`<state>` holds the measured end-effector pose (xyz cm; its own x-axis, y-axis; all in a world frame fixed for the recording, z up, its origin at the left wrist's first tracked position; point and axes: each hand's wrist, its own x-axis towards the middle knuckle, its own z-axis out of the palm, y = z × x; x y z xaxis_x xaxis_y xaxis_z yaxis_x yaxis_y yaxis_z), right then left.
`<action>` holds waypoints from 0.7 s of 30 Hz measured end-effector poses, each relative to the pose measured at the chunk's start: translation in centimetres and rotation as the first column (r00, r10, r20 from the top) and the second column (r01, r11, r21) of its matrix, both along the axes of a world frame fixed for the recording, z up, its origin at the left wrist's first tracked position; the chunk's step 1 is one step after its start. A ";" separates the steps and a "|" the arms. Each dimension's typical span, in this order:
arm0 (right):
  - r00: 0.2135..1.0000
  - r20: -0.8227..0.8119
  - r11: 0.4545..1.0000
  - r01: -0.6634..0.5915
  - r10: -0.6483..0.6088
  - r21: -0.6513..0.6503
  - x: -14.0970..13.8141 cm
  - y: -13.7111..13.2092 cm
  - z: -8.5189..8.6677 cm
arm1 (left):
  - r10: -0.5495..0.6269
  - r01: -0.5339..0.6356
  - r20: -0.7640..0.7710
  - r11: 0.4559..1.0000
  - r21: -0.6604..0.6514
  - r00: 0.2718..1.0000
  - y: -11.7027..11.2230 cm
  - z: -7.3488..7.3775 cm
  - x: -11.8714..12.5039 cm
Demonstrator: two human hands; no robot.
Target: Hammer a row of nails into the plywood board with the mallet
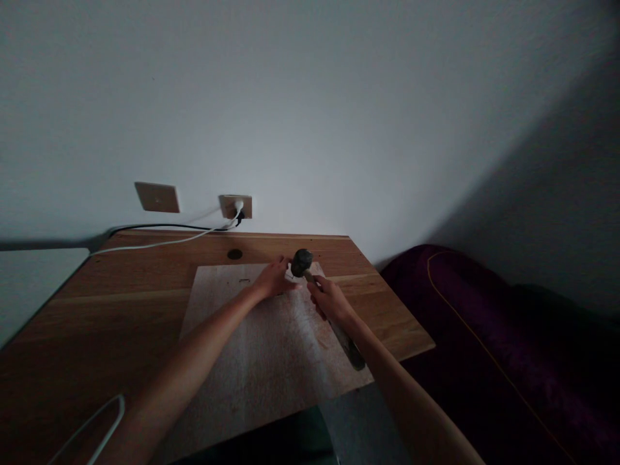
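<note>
My right hand (332, 298) is closed around the handle of a hammer (302, 261), gripping it close to the dark, rounded head. The handle's thick end slants back under my forearm. My left hand (277, 279) rests low over a pale wooden board (252, 361), thumb and fingers curved toward each other beside the hammer head. Whatever sits between those fingertips is too small and dim to name. Left of that hand, a small staple-like piece (245, 280) shows on the board.
The board lies on a brown wooden desk (121, 303) against a wall. White and black cables run from a wall socket (236, 206) along the desk's back. A white flat object (39, 284) is at the left. Dark purple fabric (465, 323) lies beyond the right edge.
</note>
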<state>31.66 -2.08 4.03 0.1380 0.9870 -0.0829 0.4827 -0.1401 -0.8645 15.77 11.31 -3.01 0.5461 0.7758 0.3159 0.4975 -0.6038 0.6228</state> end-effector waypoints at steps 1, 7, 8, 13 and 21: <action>1.000 0.000 1.000 0.002 -0.002 -0.012 0.0 0.1 -0.2 | 0.008 -0.008 -0.006 1.000 -0.003 1.000 0.0 0.0 0.0; 0.998 -0.023 0.998 0.066 -0.066 0.004 0.4 0.0 -0.7 | -0.053 0.053 0.024 0.999 0.013 0.998 0.5 -0.4 -0.2; 0.997 -0.027 0.997 0.074 -0.074 0.005 0.4 0.0 -0.7 | -0.067 0.066 0.037 0.998 0.016 0.997 0.6 -0.4 -0.2; 0.997 -0.034 0.997 0.070 -0.069 0.017 0.2 -0.3 -0.2 | -0.099 0.099 0.003 0.995 0.008 0.995 0.6 -0.4 -0.1; 1.000 0.009 0.999 0.026 -0.025 -0.022 -0.9 -0.2 -0.3 | -0.007 0.008 -0.036 1.000 0.013 0.999 0.0 0.1 -0.1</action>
<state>30.80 -2.29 3.75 0.1640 0.9811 -0.1030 0.4859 -0.1712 -0.8571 15.66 11.31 -2.87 0.5631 0.7675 0.3063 0.5149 -0.6157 0.5965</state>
